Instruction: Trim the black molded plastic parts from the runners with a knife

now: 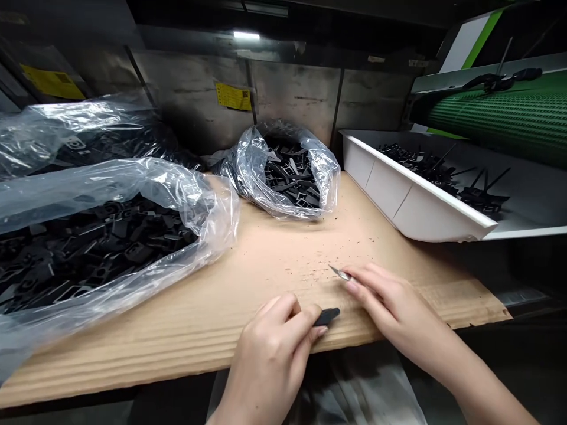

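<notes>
Blade work at hand, by appearance: left hand (268, 360) pinching black plastic part (326, 317) over cardboard sheet (221, 330); right hand (394, 301) closed on craft knife (340, 274), blade just apart from part. Closing that gap called for.

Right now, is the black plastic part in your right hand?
No, the right hand grips a craft knife while the left hand pinches the black plastic part.
</notes>
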Demonstrator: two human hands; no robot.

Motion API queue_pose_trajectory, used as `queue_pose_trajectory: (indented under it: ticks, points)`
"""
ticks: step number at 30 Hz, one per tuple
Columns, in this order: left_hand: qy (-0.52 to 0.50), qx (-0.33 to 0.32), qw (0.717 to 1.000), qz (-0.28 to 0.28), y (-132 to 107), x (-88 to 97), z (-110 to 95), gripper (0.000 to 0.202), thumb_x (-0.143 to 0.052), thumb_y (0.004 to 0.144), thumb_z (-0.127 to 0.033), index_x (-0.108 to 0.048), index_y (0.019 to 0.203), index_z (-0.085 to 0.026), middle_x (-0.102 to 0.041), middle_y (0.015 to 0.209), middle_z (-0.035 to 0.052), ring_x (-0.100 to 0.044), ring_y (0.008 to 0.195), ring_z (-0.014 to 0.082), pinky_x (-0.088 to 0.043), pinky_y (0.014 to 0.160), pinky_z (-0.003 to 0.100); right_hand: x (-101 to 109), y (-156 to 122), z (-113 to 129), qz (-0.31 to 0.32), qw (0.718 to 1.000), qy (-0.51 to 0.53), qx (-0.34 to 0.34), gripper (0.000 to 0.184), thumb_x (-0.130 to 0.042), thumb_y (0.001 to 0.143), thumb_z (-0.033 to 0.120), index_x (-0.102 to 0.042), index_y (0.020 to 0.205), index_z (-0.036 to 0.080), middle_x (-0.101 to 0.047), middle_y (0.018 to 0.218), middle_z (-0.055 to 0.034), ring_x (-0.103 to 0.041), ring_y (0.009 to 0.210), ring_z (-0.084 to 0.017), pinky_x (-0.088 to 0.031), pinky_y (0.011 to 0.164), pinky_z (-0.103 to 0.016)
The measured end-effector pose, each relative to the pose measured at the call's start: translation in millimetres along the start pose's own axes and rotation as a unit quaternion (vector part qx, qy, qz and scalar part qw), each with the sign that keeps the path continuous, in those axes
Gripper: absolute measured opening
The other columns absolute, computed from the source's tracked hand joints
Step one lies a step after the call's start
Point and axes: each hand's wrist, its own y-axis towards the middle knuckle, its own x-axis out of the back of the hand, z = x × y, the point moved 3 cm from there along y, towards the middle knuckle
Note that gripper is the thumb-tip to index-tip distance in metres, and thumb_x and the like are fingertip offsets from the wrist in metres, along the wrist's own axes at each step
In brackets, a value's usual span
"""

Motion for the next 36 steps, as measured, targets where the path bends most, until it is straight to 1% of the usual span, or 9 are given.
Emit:
queue_pose_trajectory:
  ticks: [4,7,14,21,25,28,31,33,36]
  points:
    - [-0.063,0.017,0.997,0.049,2,4.5,4,0.021,-0.046,0.085,-0.012,-0.065,0.086,-0.020,-0.050,0.078,0.0020,-0.053,0.069,0.0148,-0.040,0.059,0.023,5,-26,-10,0.015,0.997,0.003,0.071,0.021,-0.039,0.090,0.026,-0.059,0.095,0.025,-0.061,0.081,-0.0002,-0.060,0.075,-0.014,-0.046,0.065,-0.025]
    - [-0.088,0.025,0.992,0.092,5,4.1,8,0.019,-0.046,0.086,-0.013,-0.064,0.086,-0.019,-0.050,0.080,0.0013,-0.052,0.071,0.0145,-0.038,0.061,0.023,7,-37,-12,0.004,0.990,-0.032,0.137,0.018,-0.042,0.089,0.022,-0.060,0.091,0.022,-0.060,0.076,-0.0015,-0.059,0.067,-0.013,-0.045,0.059,-0.024]
    - [-0.104,0.022,0.984,0.142,12,5.6,11,0.018,-0.046,0.087,-0.013,-0.063,0.087,-0.018,-0.050,0.077,0.0002,-0.051,0.070,0.0142,-0.037,0.059,0.022,10,-25,-4,0.043,0.979,-0.067,0.187,0.021,-0.040,0.089,0.021,-0.060,0.082,0.021,-0.055,0.066,-0.0003,-0.055,0.059,-0.013,-0.042,0.052,-0.024]
    - [-0.101,0.014,0.986,0.131,14,8.1,8,0.023,-0.043,0.089,-0.018,-0.065,0.085,-0.017,-0.052,0.075,0.0014,-0.052,0.069,0.0145,-0.038,0.058,0.021,16,-12,-1,0.061,0.966,-0.105,0.230,0.023,-0.042,0.087,0.023,-0.059,0.073,0.021,-0.050,0.059,0.0008,-0.049,0.051,-0.014,-0.036,0.044,-0.027]
    - [-0.114,0.007,0.987,0.114,11,6.9,8,0.028,-0.038,0.091,-0.020,-0.066,0.086,-0.018,-0.053,0.074,0.0013,-0.052,0.068,0.0140,-0.038,0.058,0.021,15,-9,-1,0.063,0.961,-0.092,0.251,0.023,-0.041,0.088,0.022,-0.062,0.079,0.021,-0.050,0.057,0.0010,-0.049,0.049,-0.014,-0.035,0.042,-0.026]
    - [-0.114,0.010,0.987,0.116,11,5.9,8,0.026,-0.039,0.091,-0.020,-0.066,0.088,-0.018,-0.054,0.075,0.0014,-0.052,0.068,0.0142,-0.037,0.058,0.022,13,-8,-3,0.055,0.959,-0.096,0.260,0.023,-0.040,0.089,0.023,-0.062,0.081,0.021,-0.051,0.058,0.0007,-0.050,0.049,-0.014,-0.036,0.042,-0.025]
    - [-0.119,0.004,0.985,0.127,11,5.2,8,0.024,-0.041,0.090,-0.019,-0.065,0.090,-0.018,-0.054,0.075,0.0012,-0.052,0.069,0.0146,-0.037,0.059,0.022,10,-6,-8,0.040,0.958,-0.138,0.249,0.021,-0.042,0.088,0.023,-0.061,0.080,0.021,-0.053,0.061,0.0001,-0.052,0.051,-0.014,-0.039,0.045,-0.026]
    - [-0.126,0.010,0.983,0.130,12,6.2,8,0.021,-0.044,0.088,-0.015,-0.065,0.089,-0.018,-0.054,0.075,0.0007,-0.052,0.070,0.0143,-0.037,0.060,0.022,11,-5,-14,0.020,0.960,-0.151,0.234,0.019,-0.042,0.088,0.023,-0.060,0.087,0.021,-0.056,0.067,-0.0009,-0.055,0.055,-0.014,-0.043,0.049,-0.026]
    - [-0.188,0.072,0.972,0.119,13,10.8,11,0.017,-0.048,0.086,-0.013,-0.063,0.083,-0.018,-0.055,0.076,-0.0002,-0.053,0.072,0.0134,-0.038,0.062,0.020,14,-7,-23,-0.002,0.967,-0.119,0.224,0.018,-0.041,0.089,0.021,-0.057,0.097,0.021,-0.062,0.077,-0.0018,-0.061,0.064,-0.013,-0.048,0.057,-0.023]
